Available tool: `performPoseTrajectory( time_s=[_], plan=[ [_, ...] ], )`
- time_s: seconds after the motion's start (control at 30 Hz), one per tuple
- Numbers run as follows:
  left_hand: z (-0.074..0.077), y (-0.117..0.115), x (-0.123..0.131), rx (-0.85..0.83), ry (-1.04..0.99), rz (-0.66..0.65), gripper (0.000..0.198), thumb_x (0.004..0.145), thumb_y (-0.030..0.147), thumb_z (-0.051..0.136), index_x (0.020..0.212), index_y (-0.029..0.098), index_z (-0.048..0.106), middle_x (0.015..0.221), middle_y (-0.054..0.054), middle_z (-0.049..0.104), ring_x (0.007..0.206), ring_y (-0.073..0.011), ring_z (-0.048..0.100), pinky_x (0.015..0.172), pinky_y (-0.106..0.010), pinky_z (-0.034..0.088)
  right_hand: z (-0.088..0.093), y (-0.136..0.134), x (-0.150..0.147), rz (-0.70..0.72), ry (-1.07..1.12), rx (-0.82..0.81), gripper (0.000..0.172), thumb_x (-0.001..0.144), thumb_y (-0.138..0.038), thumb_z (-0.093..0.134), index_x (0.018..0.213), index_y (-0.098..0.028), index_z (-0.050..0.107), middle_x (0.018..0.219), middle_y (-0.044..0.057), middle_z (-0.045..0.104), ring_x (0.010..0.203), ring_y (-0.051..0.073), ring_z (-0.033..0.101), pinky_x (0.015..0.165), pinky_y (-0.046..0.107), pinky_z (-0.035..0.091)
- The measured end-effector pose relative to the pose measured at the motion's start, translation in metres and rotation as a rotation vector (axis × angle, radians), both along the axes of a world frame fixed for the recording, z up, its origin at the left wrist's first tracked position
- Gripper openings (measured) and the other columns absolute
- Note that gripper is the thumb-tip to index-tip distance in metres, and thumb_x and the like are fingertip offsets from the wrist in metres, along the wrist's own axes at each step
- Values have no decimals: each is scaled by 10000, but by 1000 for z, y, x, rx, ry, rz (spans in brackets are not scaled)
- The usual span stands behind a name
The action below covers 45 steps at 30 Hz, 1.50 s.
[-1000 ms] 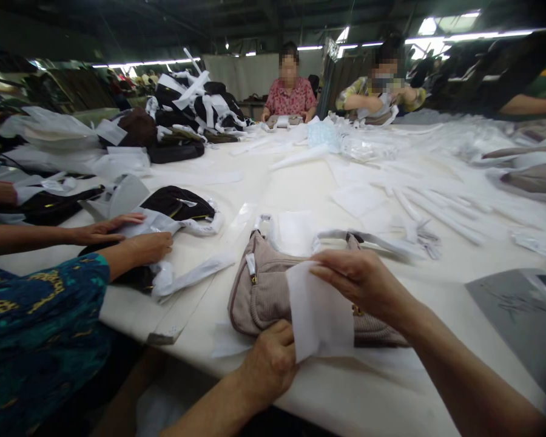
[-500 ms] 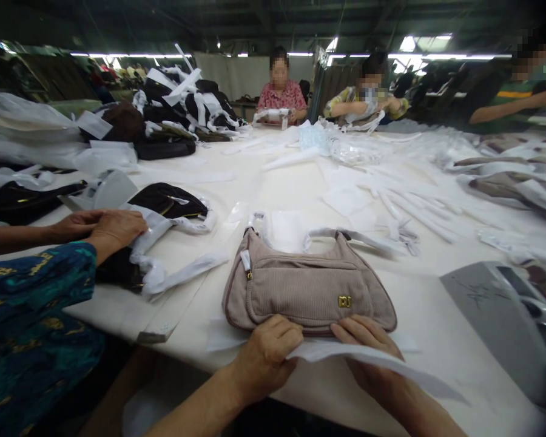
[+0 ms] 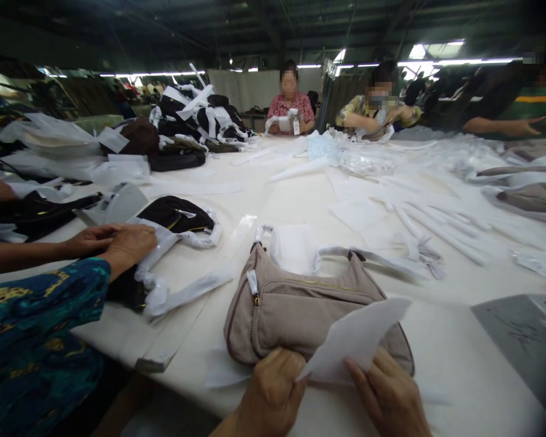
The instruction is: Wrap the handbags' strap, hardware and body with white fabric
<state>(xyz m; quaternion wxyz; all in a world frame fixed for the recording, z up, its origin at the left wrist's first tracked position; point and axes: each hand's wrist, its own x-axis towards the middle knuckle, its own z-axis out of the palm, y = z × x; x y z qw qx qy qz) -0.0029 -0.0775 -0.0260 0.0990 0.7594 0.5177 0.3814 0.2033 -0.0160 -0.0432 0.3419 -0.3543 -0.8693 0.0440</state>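
A: What is the nearest, please?

B: The left hand [image 3: 276, 383], at the lower edge of the handbag [image 3: 300, 315]. Its fingers are curled tightly and seem to pinch a corner of the white sheet [image 3: 352, 340]. The right hand [image 3: 388, 393] is below the right part of the handbag, loosely bent at the sheet; whether it grips, one cannot tell.

A: How will this sheet handle?

B: It curves up before the handbag's front, so probably it is thin, light and easy to crease. An edge or a corner looks the best place to hold.

A: And the handbag itself?

B: It lies on the table [image 3: 282, 203], just beyond the hands. The ribbed cloth looks soft and not slippery; the weight is probably small. Its two sides seem a safe hold. The wrapped strap [image 3: 382, 260], behind the handbag's top, may slide in the fingers, as its cover looks smooth.

A: And farther?

B: Left of the handbag, a co-worker's hands [image 3: 134, 244] are near a black bag [image 3: 177, 215]. Well behind it, also leftward, rises a pile of bags [image 3: 200, 115].
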Motion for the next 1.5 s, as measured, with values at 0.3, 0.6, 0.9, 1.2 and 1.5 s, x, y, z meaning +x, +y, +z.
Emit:
performPoseTrajectory(
  time_s=[0.3,0.6,0.9,1.2,1.5],
  plan=[
    [-2,7,19,-125,31,361,189,889,187,344,757,189,479,645,-14,557,612,-161,549,550,-262,347,4,6,-18,-319,-113,29,374,872,-444,434,625,-179,529,585,9,514,544,139,499,538,265,353],
    [8,14,22,-226,36,457,272,913,243,311,693,195,465,625,-15,588,591,-150,566,545,-260,325,21,22,-22,-232,-353,336,469,867,-285,463,1315,-191,363,1367,188,336,1221,372,338,913,557,323],
    [8,19,20,-299,-56,494,342,922,269,277,689,187,513,626,-32,620,559,-148,579,525,-257,320,19,34,-31,97,-466,281,501,848,-104,313,1349,-95,303,1370,157,353,1292,255,258,990,437,323],
    [19,29,13,-380,-126,486,349,903,285,305,694,183,565,630,-44,637,550,-159,570,514,-255,313,42,57,-72,-52,-548,54,460,908,-400,326,1263,-136,453,1285,145,472,1187,295,401,829,410,372],
    [25,22,10,-454,-208,444,363,877,375,348,592,174,446,528,34,472,503,-101,422,490,-222,274,38,53,-69,-107,-361,-43,457,903,-399,345,1269,-142,441,1289,129,471,1195,262,384,928,398,252]
  ],
)
